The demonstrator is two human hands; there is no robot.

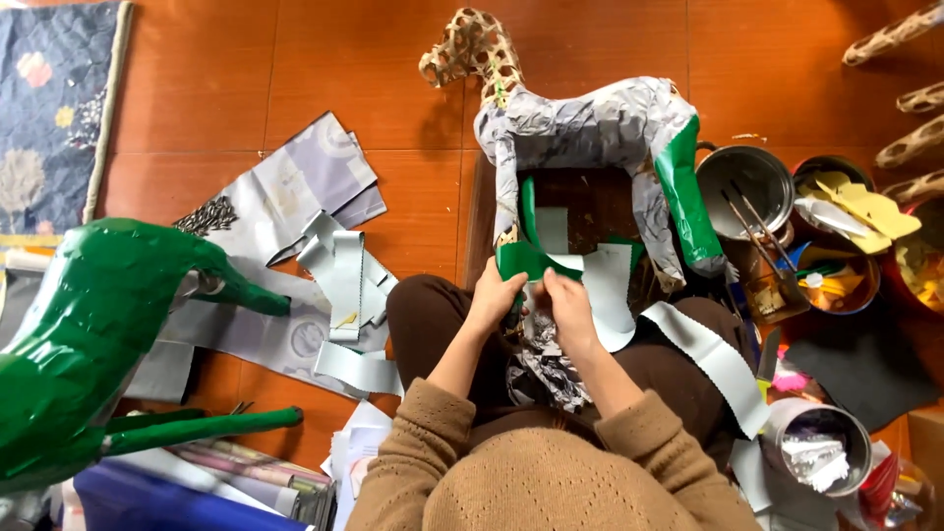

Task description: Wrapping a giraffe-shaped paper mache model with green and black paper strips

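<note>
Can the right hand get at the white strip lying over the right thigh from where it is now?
Probably yes: the white strip lies uncovered just beside the right hand, though its fingers already pinch the green strip.

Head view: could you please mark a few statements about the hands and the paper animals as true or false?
1. Both hands, left hand and right hand, hold a green strip. True.
2. The grey animal is fully green. False: only its hind leg is green.
3. A green animal lies at left. True.
4. The metal pot is upside down. False: it stands open, sticks inside.
</note>
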